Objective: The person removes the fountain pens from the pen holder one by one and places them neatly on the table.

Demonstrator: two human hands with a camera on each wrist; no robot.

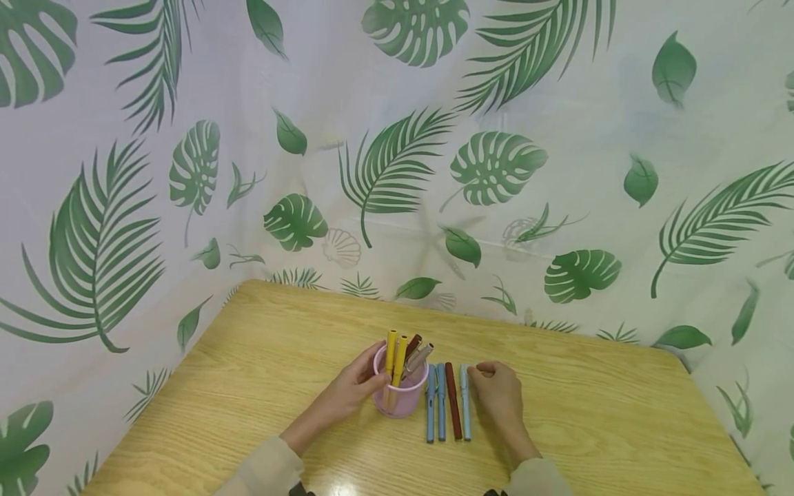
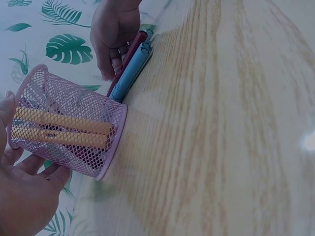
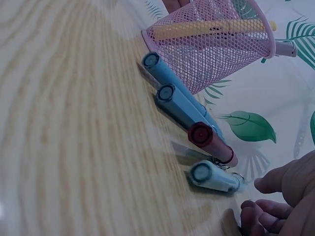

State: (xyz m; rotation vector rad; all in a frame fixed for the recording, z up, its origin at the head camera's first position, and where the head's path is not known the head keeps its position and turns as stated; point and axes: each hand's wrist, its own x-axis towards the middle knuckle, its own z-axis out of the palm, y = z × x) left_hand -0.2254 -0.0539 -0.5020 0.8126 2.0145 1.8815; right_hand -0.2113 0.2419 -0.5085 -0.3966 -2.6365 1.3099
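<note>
My left hand (image 1: 350,391) holds a pink mesh pen cup (image 1: 408,401), thumb at the near side of the rim and fingers round the far side. Inside the cup stand two yellow pens (image 1: 400,362), a dark red one and a greyish one (image 1: 419,358). To its right, two blue pens (image 1: 431,410), a dark red pen (image 1: 454,403) and a pale blue pen (image 1: 466,413) lie side by side. My right hand (image 1: 501,394) is at the far end of the pale blue pen. In the right wrist view, its thumb (image 3: 273,182) and bent fingers show a small gap from that pen.
The wood-grain table (image 1: 595,406) extends to both sides and behind the cup. A white sheet with green leaf prints (image 1: 403,165) hangs along its back and left edges.
</note>
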